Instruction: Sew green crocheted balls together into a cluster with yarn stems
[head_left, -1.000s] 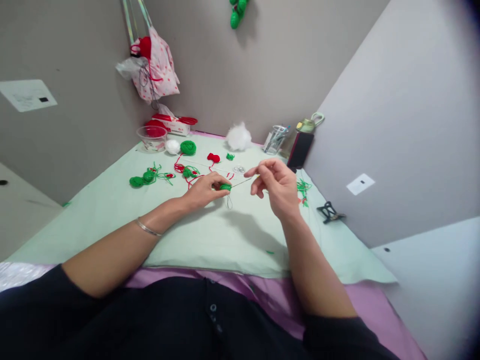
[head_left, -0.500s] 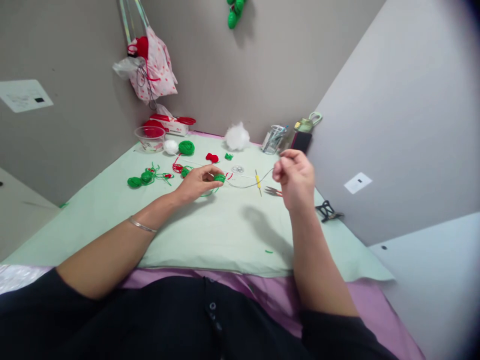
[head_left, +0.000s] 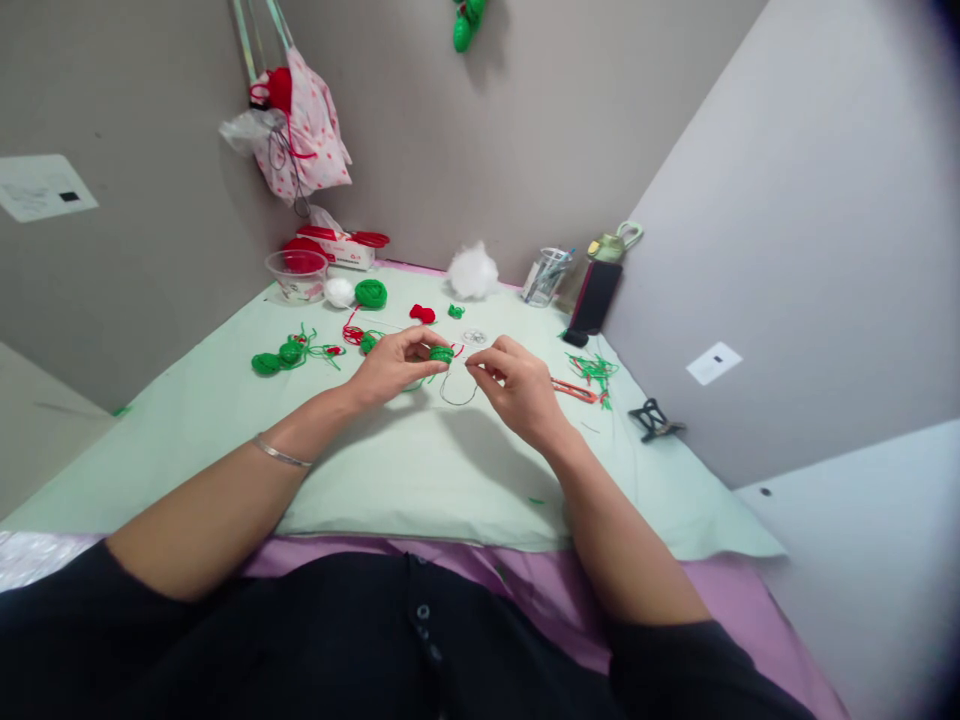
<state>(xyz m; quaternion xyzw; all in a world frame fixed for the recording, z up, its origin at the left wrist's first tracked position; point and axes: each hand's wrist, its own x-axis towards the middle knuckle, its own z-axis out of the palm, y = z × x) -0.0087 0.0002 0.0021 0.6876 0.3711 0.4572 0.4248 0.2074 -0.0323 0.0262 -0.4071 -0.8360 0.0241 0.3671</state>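
My left hand [head_left: 394,368] is closed round a small green crocheted piece [head_left: 441,354], gripping it between thumb and fingers. Thumb and forefinger of my right hand [head_left: 517,388] are pinched together just right of the piece, at the end of a thin dark thread [head_left: 457,403]. Between the hands this thread sags in a loop from the green piece. Whether a needle sits in the right fingertips is too small to tell. A short red strand [head_left: 457,350] shows beside the crocheted piece. Orange-handled scissors [head_left: 576,390] lie partly hidden behind my right hand.
Green crocheted parts [head_left: 279,358] lie left on the pale green cloth [head_left: 420,480]. Behind are a green yarn ball [head_left: 371,293], a red bow [head_left: 422,314], white stuffing [head_left: 472,272] and a clear tub [head_left: 296,278]. Yarn scraps [head_left: 592,370], a phone [head_left: 598,297] and a black clip [head_left: 655,420] stand right.
My right hand has come down and left, from being raised with the thread drawn out to close beside the green piece. The thread has slackened into a loop. My left hand stays nearly still.
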